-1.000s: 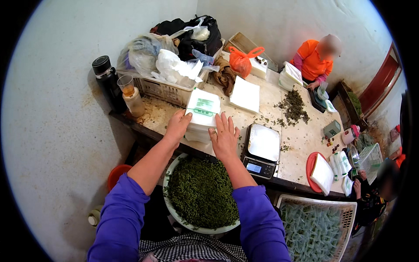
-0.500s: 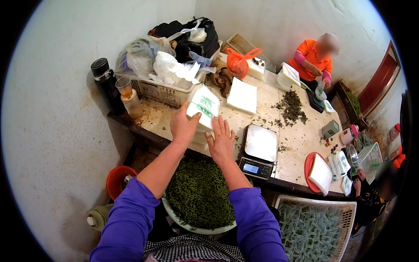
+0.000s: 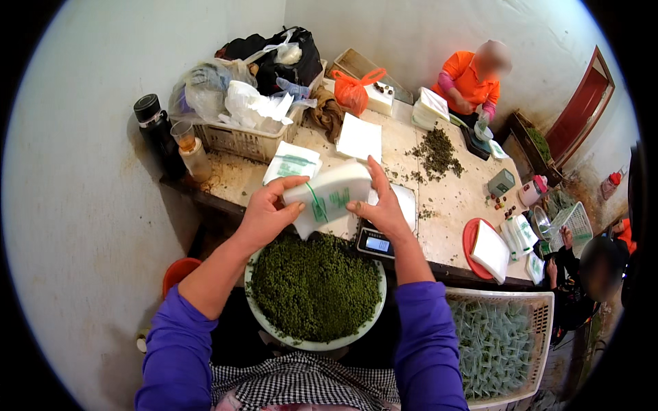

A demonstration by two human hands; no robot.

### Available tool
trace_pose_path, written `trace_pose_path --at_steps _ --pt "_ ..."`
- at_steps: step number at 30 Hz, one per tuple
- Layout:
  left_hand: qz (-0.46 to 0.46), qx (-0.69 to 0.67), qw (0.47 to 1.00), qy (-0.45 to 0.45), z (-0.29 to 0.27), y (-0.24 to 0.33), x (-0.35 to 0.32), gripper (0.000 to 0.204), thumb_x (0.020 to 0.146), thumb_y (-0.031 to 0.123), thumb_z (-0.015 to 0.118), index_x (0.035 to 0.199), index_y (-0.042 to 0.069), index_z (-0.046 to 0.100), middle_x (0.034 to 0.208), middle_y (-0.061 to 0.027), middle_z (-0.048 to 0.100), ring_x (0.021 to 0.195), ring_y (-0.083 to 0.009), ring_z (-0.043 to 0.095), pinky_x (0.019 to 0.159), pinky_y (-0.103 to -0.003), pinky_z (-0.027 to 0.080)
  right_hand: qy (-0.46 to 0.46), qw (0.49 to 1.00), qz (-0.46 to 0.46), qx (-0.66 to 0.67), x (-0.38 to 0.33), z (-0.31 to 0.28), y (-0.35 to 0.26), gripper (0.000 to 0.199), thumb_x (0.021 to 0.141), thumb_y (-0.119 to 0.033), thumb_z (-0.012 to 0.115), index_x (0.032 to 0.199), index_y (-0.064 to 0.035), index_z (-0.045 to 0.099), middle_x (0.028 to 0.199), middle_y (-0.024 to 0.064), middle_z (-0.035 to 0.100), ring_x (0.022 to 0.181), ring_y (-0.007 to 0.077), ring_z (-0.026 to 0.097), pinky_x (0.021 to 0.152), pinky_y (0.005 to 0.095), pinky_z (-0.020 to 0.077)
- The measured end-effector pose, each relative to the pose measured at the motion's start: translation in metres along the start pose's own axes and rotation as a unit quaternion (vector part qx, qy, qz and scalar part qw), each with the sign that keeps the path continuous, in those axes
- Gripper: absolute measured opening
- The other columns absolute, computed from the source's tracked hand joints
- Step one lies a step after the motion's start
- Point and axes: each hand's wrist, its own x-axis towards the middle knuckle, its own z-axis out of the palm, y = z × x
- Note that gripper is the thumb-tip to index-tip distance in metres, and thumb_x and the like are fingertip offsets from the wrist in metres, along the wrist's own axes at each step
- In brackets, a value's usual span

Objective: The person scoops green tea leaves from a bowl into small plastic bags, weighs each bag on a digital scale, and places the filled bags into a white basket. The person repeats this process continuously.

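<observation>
Between my two hands is a thick stack of white plastic bags [image 3: 334, 196] with green print and a green band near its left end. My left hand [image 3: 273, 209] grips the left end, thumb on the near face. My right hand [image 3: 379, 205] closes on the right end, thumb in front and fingers behind. The stack is tilted and bent, raised over the table edge. Behind it lies another stack of printed bags [image 3: 293, 163]. A digital scale [image 3: 375, 242] is partly hidden by my right hand. Below sits a round basin [image 3: 378, 301] full of small green granules [image 3: 312, 288].
A white crate [image 3: 546, 349] of filled clear bags stands at lower right. On the table are a crate [image 3: 250, 142] of plastic bags, a black flask [image 3: 163, 133], white sheets [image 3: 360, 137] and a dark granule pile [image 3: 436, 152]. A person in orange [image 3: 473, 79] works across; another sits far right.
Both hands have lifted a stack of bags off the pile and brought it nearer, tilting it up. My right hand, earlier spread flat beside the pile, now grips the stack's right end.
</observation>
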Motion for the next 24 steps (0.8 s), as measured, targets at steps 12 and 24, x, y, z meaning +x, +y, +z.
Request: trace_pose_path --at_steps 12,24 --pt "-0.05 -0.118 0.991 -0.033 -0.006 -0.001 -0.105 0.075 0.083 0.0 0.068 0.148 0.004 0.03 0.122 -0.0095 0.057 0.104 -0.0148 0.059 0.09 -0.031 0.049 -0.107 0.987 0.111 0.04 -0.119 0.043 -0.075 0.055 0.082 -0.031 0.079 0.123 -0.0008 0.058 0.097 0.0068 0.069 0.089 0.0122 0.063 0.079 0.03 0.0515" --pt "-0.078 -0.171 0.982 0.026 -0.019 -0.023 -0.166 0.05 0.083 -0.008 0.064 0.127 0.008 0.046 0.111 -0.0056 0.061 0.1 -0.013 0.06 0.088 -0.03 0.05 -0.076 0.992 0.073 0.069 -0.187 0.1 -0.072 0.053 0.086 -0.011 0.074 0.134 -0.0037 0.053 0.122 0.0058 0.06 0.105 0.0114 0.057 0.091 0.0287 0.0472"
